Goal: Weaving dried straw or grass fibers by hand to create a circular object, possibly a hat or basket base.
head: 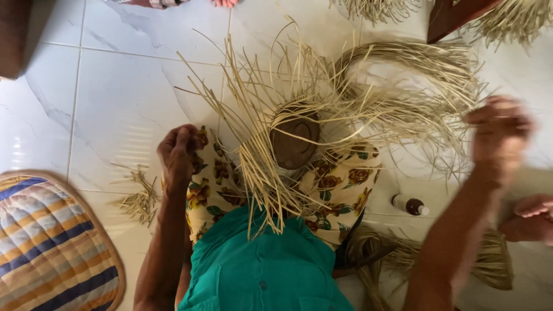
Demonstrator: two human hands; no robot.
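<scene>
straw weaving over brown mould, left hand pinching its strands, right hand blurred, grip unclear

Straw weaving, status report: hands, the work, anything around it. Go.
Left hand closed on straw strands beside the floral cloth. Right hand raised, blurred, grip unclear. Straw weaving sits on a brown round form. Small bottle on the tiles.

Blurred hand, buried block, clipped edges

The right hand is smeared by motion, so its grip cannot be told. Straw strands cover much of the brown rounded block. The striped cushion is cut by the left and bottom edges; a straw bundle and a foot are clipped at the top. The small bottle is too small to make out.
</scene>
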